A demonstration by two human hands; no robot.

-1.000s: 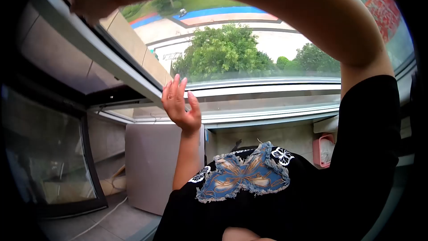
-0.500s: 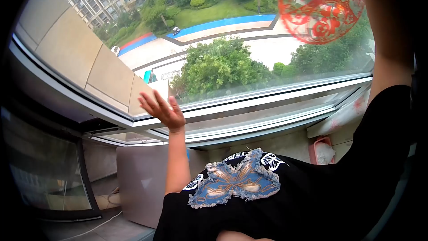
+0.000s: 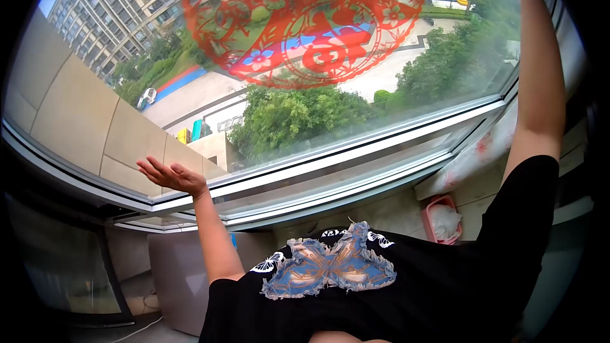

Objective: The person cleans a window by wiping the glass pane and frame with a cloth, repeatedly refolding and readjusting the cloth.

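My left hand [image 3: 173, 176] is raised palm up at the lower left of the window, fingers apart and holding nothing. It appears in front of the beige outside wall, just above the white window frame [image 3: 349, 146]; contact with the glass cannot be made out. My right arm [image 3: 540, 82] stretches up along the window's right side, and its hand lies beyond the top edge of the picture. A round red paper-cut decoration [image 3: 330, 57] shows on the glass between my arms.
Below the window at the left stands a grey cabinet-like box [image 3: 181, 279], beside a dark-framed glass panel [image 3: 63, 260]. A pink bin [image 3: 443, 219] with a white bag is at the lower right, near a flowered cloth [image 3: 470, 159]. Trees and buildings show outside.
My right arm has swung from across the top left to the right side. My left hand has moved left and lower, its palm turning up. The red decoration now appears larger and further left.
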